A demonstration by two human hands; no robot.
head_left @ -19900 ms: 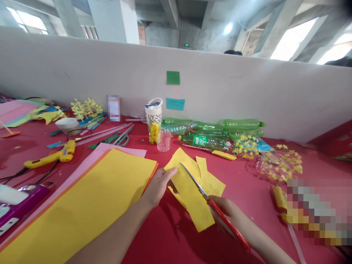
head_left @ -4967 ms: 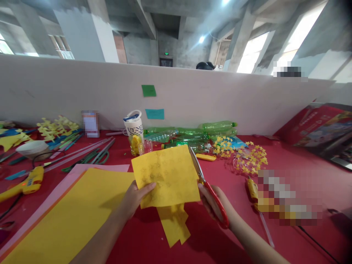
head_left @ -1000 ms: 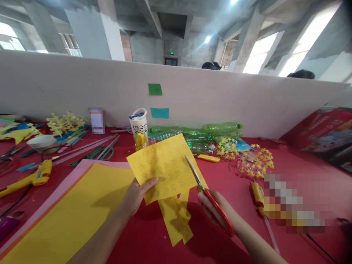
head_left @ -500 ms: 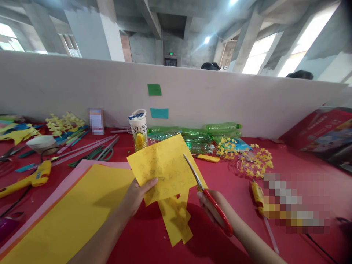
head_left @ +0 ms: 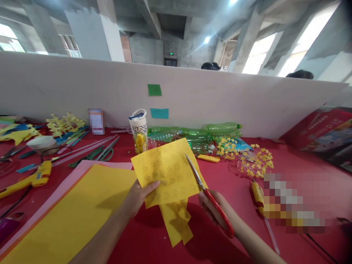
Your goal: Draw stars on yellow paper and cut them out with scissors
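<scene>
The yellow sheet (head_left: 165,168) is held above the front middle of the red tabletop (head_left: 150,240), pencilled face toward the camera. Its long axis runs left to right, with the right end slightly higher. The left hand (head_left: 139,197) grips its lower left edge: thumb flat on the face, remaining fingers hidden behind.

The scissors (head_left: 211,199) lie diagonally across the right end of the sheet. Blade tips point up, left and away from the person; red handles point down and right. The right hand (head_left: 216,207) is curled closely around the handles. The blade spread cannot be determined.

Yellow paper strips (head_left: 176,223) show below the sheet; any connection to it is hidden.

Surface, left: a paper stack (head_left: 77,209), yellow over orange over pink, and a glue gun (head_left: 42,175). Rear: a white cup (head_left: 137,125) and green bottles (head_left: 221,128) on their sides. Right: yellow star sprays (head_left: 260,161).

A white partition (head_left: 233,99) bounds the rear, bearing a green note (head_left: 154,90) above a blue note (head_left: 159,113). Beyond it stand concrete pillars (head_left: 88,29), beneath a lit lamp (head_left: 206,40).
</scene>
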